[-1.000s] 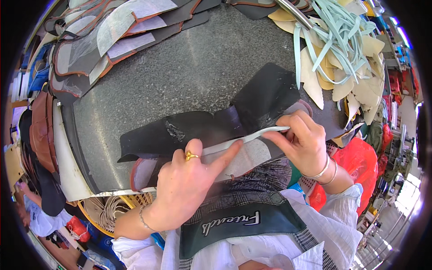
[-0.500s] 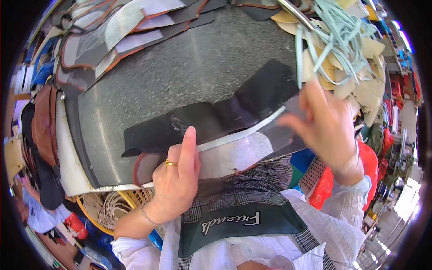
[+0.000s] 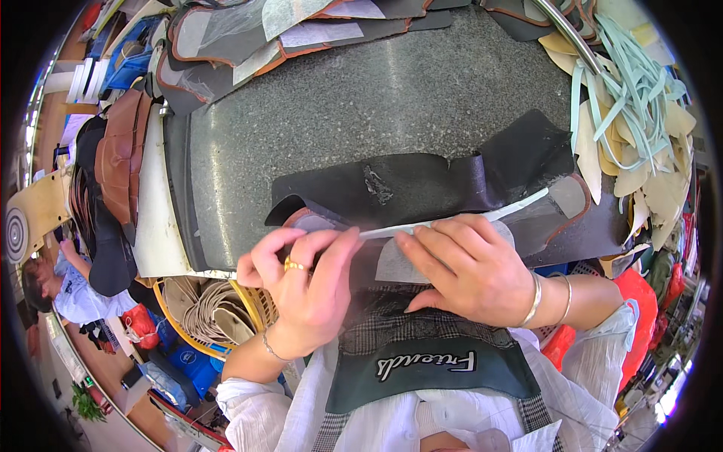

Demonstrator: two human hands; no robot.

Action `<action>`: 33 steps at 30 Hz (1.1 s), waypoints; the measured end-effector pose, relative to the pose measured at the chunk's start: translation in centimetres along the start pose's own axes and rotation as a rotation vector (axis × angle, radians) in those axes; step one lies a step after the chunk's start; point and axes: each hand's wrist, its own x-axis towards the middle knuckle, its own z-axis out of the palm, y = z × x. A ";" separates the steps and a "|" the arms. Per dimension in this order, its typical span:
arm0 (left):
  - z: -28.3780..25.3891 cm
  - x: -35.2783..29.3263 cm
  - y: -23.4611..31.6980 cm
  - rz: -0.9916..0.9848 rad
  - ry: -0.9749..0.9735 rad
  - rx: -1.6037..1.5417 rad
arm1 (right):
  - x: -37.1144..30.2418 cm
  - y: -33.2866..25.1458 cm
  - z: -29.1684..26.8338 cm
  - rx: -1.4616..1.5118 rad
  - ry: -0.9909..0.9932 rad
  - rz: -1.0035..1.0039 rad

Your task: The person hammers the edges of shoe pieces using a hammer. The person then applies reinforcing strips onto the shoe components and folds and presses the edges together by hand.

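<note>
A narrow pale strip [image 3: 520, 205] runs along the seam edge of a black leather-like piece [image 3: 414, 184], near the table's front edge. Thumb and index finger of my left hand [image 3: 305, 279] are pinched together at the strip's left end. My right hand [image 3: 474, 271] lies over the middle of the strip, fingers stretched out and pressing down on it. Under and in front of the hands is a whitish backing patch [image 3: 399, 264] on the same workpiece. A grey, orange-edged part [image 3: 568, 197] shows at its right end. My fingers hide part of the strip.
Dark orange-edged pieces [image 3: 226, 34] are stacked at the back left. Light blue strips [image 3: 636, 90] lie on beige scraps [image 3: 629, 181] at the right, beside a metal bar [image 3: 568, 34]. Below left stands a yellow basket [image 3: 169, 309] with coiled cord. Another person [image 3: 75, 279] sits far left.
My right hand has come down from the strip's right end to its middle. My left hand has gone from pressing with one finger to pinching. The whole view has shifted.
</note>
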 end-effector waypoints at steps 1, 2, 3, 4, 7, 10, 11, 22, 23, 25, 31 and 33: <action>-0.1 0.4 0.0 -0.013 -0.022 0.015 | 0.2 0.1 0.0 -0.011 -0.018 -0.014; -0.1 0.9 0.1 -0.025 -0.043 0.029 | 0.5 0.1 0.1 -0.022 -0.036 -0.027; 0.2 1.3 0.0 -0.058 -0.088 0.046 | 0.7 0.1 0.0 -0.020 -0.037 -0.028; 0.1 2.1 -0.2 -0.059 -0.088 0.045 | 1.0 0.0 -0.3 0.006 -0.063 -0.015; -0.6 5.3 -1.5 -0.289 -0.336 -0.054 | 0.9 0.5 -1.1 0.105 -0.056 -0.019; -2.5 5.9 -1.8 -0.151 -0.332 0.001 | -0.4 2.6 -3.1 0.260 0.221 -0.034; -3.3 5.9 -1.6 -0.112 -0.322 0.018 | -0.1 3.3 -5.0 0.171 0.240 0.121; 1.5 8.3 -0.3 0.016 -0.594 -0.397 | 3.6 6.4 -5.0 0.076 -0.455 0.183; 2.0 7.5 -0.3 0.042 -0.493 -0.484 | 3.1 6.3 -4.4 0.075 -0.278 0.110; 1.4 6.4 0.5 0.120 -0.465 -0.416 | 2.0 5.6 -3.5 0.098 -0.015 0.027; 1.3 2.8 1.5 0.422 -0.249 -0.146 | -1.6 2.7 -0.9 -0.204 0.191 -0.158; 1.2 3.0 1.5 0.436 -0.268 -0.125 | -1.8 2.4 -1.1 -0.253 0.154 -0.153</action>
